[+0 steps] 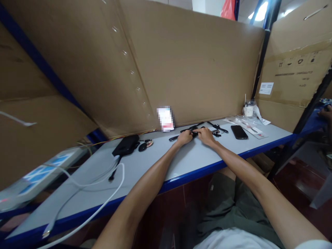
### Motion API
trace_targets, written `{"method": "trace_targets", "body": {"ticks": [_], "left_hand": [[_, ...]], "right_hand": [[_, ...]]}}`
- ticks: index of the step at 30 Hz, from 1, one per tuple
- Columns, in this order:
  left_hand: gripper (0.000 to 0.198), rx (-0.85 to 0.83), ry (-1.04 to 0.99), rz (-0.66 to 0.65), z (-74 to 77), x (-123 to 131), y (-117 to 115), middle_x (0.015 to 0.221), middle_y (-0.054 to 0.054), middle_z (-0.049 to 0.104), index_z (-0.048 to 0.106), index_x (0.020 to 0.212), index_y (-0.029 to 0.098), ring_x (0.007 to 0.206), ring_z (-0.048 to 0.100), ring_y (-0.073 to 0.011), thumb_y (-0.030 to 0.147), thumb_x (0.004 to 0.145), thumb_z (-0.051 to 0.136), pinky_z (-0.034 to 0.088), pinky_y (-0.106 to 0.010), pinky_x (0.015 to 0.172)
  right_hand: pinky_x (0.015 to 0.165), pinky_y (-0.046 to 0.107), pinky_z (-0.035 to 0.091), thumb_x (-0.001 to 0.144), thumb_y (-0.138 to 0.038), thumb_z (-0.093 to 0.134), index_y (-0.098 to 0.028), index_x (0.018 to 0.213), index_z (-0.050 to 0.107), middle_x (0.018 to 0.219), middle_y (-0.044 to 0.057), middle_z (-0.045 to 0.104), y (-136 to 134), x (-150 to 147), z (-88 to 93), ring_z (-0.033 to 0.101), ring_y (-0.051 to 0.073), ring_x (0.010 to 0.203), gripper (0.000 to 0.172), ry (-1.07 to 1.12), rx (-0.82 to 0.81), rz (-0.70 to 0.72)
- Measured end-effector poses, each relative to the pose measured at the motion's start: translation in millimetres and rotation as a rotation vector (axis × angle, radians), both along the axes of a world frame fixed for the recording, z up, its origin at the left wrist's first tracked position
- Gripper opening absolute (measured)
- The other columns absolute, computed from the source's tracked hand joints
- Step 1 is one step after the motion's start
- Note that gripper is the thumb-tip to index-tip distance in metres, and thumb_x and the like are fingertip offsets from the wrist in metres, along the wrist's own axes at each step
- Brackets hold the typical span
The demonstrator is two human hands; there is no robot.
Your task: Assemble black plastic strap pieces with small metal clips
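Both my hands meet at the middle of the grey table [145, 166]. My left hand [184, 137] is curled, its fingers closed on a small black part [195, 134]. My right hand [206, 135] pinches the same black part from the other side. Several thin black straps [192, 128] and a black tool [220, 128] lie just behind the hands. What exactly the black part is I cannot make out.
A black phone [239, 132] lies right of the hands, beside a clear packet [249, 127] and a small white pot [248, 110]. To the left are a black pouch [126, 145], white cables [103, 186] and a power strip [38, 176]. Cardboard walls [181, 62] surround the bench. Another person's hand [327, 112] shows far right.
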State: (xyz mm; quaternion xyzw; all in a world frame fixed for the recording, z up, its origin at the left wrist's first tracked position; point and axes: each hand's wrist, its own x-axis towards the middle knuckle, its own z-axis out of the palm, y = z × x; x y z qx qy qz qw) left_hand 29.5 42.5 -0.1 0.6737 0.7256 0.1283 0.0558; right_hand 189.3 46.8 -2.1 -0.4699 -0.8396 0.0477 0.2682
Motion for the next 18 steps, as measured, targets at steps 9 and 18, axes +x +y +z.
{"method": "trace_targets", "body": {"ticks": [9, 18], "left_hand": [[0.041, 0.032, 0.045, -0.007, -1.9, 6.9, -9.0, 0.123, -0.02, 0.073, 0.07, 0.118, 0.017, 0.117, 0.068, -0.0319, 0.033, 0.099, 0.038, 0.051, -0.038, 0.091], [0.036, 0.055, 0.145, -0.074, -0.3, 11.2, -17.6, 0.12, -0.021, 0.073, 0.066, 0.12, 0.016, 0.115, 0.068, -0.0344, 0.03, 0.097, 0.041, 0.052, -0.042, 0.092]], "right_hand": [[0.082, 0.028, 0.047, 0.103, -0.057, 0.04, -0.019, 0.097, 0.078, 0.103, 0.014, 0.077, 4.1, -2.3, -1.7, 0.071, 0.025, 0.1, 0.053, -0.02, -0.067, -0.16], [0.085, 0.028, 0.046, 0.093, -0.027, 0.059, -0.024, 0.107, 0.073, 0.105, 0.007, 0.076, 8.2, -0.8, -5.5, 0.068, 0.023, 0.102, 0.02, -0.057, -0.044, -0.084]]}}
